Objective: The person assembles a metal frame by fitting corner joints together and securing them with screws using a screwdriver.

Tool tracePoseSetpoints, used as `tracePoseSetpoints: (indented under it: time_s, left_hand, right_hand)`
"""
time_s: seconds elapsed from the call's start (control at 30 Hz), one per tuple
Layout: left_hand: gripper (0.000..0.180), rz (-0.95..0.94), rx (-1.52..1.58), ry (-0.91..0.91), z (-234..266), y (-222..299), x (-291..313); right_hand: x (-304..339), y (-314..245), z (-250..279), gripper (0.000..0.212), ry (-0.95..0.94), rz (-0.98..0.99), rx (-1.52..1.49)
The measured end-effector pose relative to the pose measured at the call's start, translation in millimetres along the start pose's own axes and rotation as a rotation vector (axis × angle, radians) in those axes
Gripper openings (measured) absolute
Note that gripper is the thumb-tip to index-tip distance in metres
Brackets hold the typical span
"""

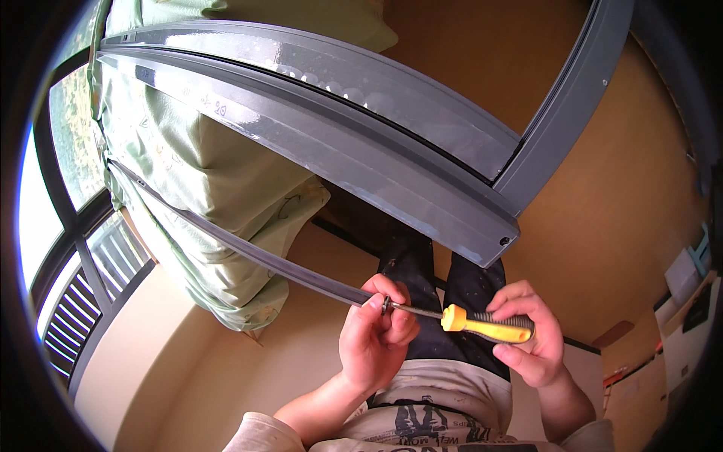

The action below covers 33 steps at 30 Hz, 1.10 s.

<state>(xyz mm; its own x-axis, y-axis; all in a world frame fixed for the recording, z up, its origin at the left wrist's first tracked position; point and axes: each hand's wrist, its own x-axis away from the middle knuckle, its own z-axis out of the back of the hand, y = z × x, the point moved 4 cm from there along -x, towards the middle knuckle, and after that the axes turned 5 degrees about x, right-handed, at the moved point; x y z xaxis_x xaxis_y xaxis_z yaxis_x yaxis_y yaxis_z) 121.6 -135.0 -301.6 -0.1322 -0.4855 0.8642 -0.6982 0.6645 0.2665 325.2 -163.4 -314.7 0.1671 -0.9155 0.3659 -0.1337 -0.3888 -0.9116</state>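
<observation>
My left hand (376, 339) is closed around the near end of a long, thin grey bar (256, 255), pinching it between thumb and fingers. The bar runs away to the far left over a pale green cloth. In my right hand (541, 339) is a screwdriver (497, 328) with a yellow and black handle, gripped by the fingers and thumb. Its metal shaft points left and reaches the bar's end at a small dark piece beside my left thumb. Whether the tip sits in a screw cannot be made out.
A large grey metal frame (339, 158) spans the far side, its corner towards me and another length (580, 113) rising at right. Under its left part hangs the green cloth (218, 188). Windows (75, 143) line the left edge. Assorted items (681, 275) stand at far right.
</observation>
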Motion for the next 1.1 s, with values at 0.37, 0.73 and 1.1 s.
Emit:
tracePoseSetpoints:
  time_s: [0.37, 0.73, 1.1]
  left_hand:
    - [0.017, 0.002, -0.005, -0.028, 0.7, -0.1, -2.0]
    - [0.015, 0.007, 0.015, -0.021, -2.0, 3.7, -2.6]
    - [0.015, 0.041, 0.062, -0.022, -4.7, 6.4, -2.9]
  right_hand:
    - [8.5, 17.4, -6.0, 0.048, 0.009, -0.257, -0.559]
    - [0.1, 5.7, -18.8, 0.030, 0.133, -0.131, -0.380]
    - [0.8, 13.2, -15.0, 0.051, 0.150, -0.268, -0.668]
